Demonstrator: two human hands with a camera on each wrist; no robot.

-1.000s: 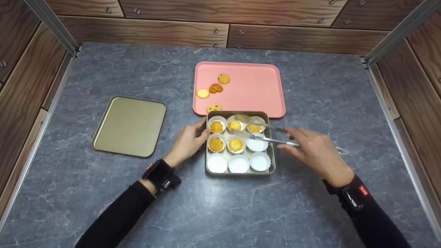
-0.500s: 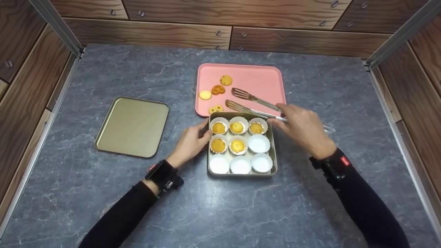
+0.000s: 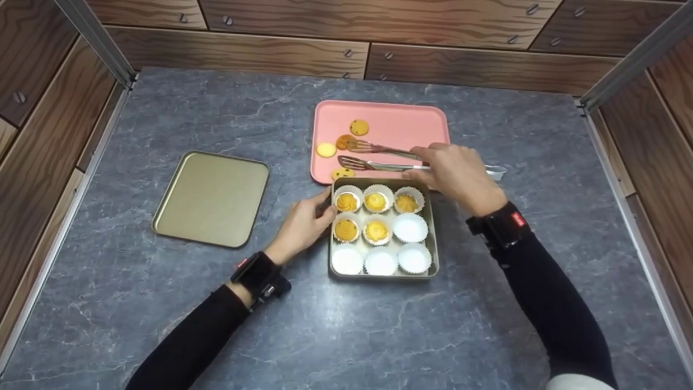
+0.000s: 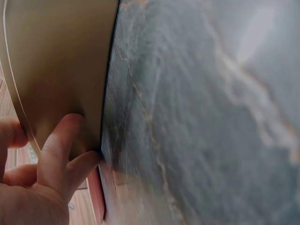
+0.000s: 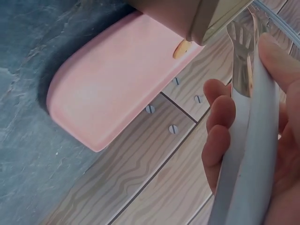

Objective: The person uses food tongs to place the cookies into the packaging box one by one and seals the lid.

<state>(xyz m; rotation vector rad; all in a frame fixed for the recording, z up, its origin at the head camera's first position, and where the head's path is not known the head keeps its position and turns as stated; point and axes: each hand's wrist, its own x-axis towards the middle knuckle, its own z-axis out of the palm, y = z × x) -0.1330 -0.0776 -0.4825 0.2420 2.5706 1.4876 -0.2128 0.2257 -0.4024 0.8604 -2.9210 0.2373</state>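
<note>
In the head view my left hand (image 3: 300,227) holds the left wall of a square gold tin (image 3: 384,278). The left wrist view has its thumb at the rim and fingers against the outer wall. Several white paper cups (image 3: 410,227) line the tin; cookies (image 3: 346,229) sit in the back row and two middle cups. My right hand (image 3: 452,173) grips metal tongs (image 3: 379,166), spread over the pink tray (image 3: 411,119). One slotted tip overlaps a pretzel-shaped cookie (image 3: 343,142); contact is unclear. Nearby lie a pale round cookie (image 3: 326,150) and two chocolate-chip cookies (image 3: 359,127).
The tin's gold lid (image 3: 211,197) lies on the grey marbled table (image 3: 325,336) to the left. Wood-patterned walls (image 3: 233,54) close off the back and sides. The tin's back edge stands against or over the tray's front edge.
My right hand has carried the spread tongs from above the tin, away and leftward, to the cookies on the tray. The left hand stays at the tin. The view has shifted slightly.
</note>
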